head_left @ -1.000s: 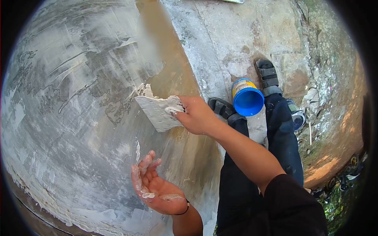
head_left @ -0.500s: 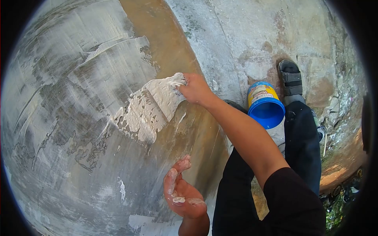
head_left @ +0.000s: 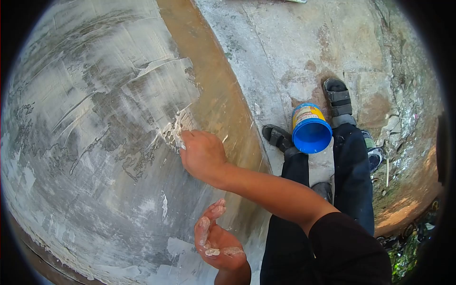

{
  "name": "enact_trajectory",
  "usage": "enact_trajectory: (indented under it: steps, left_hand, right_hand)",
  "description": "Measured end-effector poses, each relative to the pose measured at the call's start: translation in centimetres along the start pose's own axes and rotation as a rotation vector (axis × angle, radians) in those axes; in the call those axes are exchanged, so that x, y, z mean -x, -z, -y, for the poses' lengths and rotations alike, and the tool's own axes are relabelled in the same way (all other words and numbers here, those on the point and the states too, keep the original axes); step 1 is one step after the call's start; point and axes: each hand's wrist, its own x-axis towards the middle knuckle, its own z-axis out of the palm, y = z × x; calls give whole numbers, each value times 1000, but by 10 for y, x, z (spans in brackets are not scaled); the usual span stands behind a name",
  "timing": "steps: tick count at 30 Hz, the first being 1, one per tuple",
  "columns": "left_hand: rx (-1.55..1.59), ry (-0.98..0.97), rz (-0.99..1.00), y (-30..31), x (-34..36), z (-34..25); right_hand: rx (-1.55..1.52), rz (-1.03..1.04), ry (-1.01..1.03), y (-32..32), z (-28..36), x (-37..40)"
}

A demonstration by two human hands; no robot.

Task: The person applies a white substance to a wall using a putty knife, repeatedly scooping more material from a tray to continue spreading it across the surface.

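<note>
My right hand (head_left: 204, 156) is closed against a grey and brown wall-like surface (head_left: 109, 199). It grips what looks like a flat putty scraper (head_left: 188, 121), mostly hidden by the fingers. Wet, off-white putty (head_left: 172, 134) is heaped at the scraper's edge, left of the fingertips. Lower down, my left hand (head_left: 219, 242) hangs beside the surface with curled, parted fingers. Putty is smeared on its fingertips and palm, and nothing is held in it.
A blue bucket (head_left: 312, 136) with a yellow label sits on the concrete ground between my feet, its mouth facing me. A dark sandal (head_left: 338, 100) is on one foot. Brown bare surface (head_left: 209, 61) borders the smeared putty. Greenery (head_left: 406, 251) shows at lower right.
My right hand has moved left and down across the surface. The wide putty patch seen before is now a small heap by the fingers. My left hand has barely moved; the view has shifted slightly.
</note>
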Motion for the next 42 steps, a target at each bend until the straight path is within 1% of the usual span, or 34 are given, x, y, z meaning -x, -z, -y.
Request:
enact_trajectory:
  steps: [3,6,9,11,12,14,15,17,19,21,22,24,25,27,31,37,39,40,42]
  left_hand:
    - [7,11,-32,12,1,-19]
    - [25,7,-21,14,-3,-19]
    - [39,16,-24,11,-1,-21]
    - [44,22,-26,9,-1,-22]
    - [47,24,-27,7,-2,-22]
    - [44,32,-21,6,-2,-21]
    - [44,29,-21,5,-2,-17]
    - [34,31,-20,5,-3,-12]
    - [30,34,-23,3,-3,-5]
    - [29,43,-18,0,-4,1]
    - [28,45,-16,-1,-5,5]
    - [16,56,-7,0,-5,11]
    - [8,64,-3,1,-6,14]
    - [-7,86,1,4,-5,16]
    - [5,110,-23,1,-6,14]
    - [6,88,-54,-4,-12,-3]
    - [7,70,-54,-6,-14,-7]
    - [9,65,-53,-8,-14,-9]
    - [13,63,-50,-14,-14,-17]
  right_hand:
    - [-45,-32,-24,-4,31,4]
    - [-64,-28,-1,-1,43,10]
    - [-121,16,44,5,55,23]
    - [-241,84,97,15,61,29]
    - [-240,84,97,24,61,30]
    - [-301,147,108,43,57,36]
    - [-302,144,112,50,45,35]
    - [-368,235,121,58,10,28]
    - [-718,358,-146,58,-25,13]
    - [-972,304,-394,27,-65,1]
    - [-975,302,-395,19,-76,-8]
    - [-555,212,-294,3,-87,-20]
    - [-563,214,-304,-5,-88,-24]
    - [-523,149,-312,-17,-86,-26]
    - [-538,103,-321,-14,-80,-24]
    - [-442,57,-246,-19,-105,-29]
    - [-187,-52,-181,-14,-125,-32]
    - [-190,-57,-177,-12,-134,-31]
    - [-71,-42,-183,-4,-148,-27]
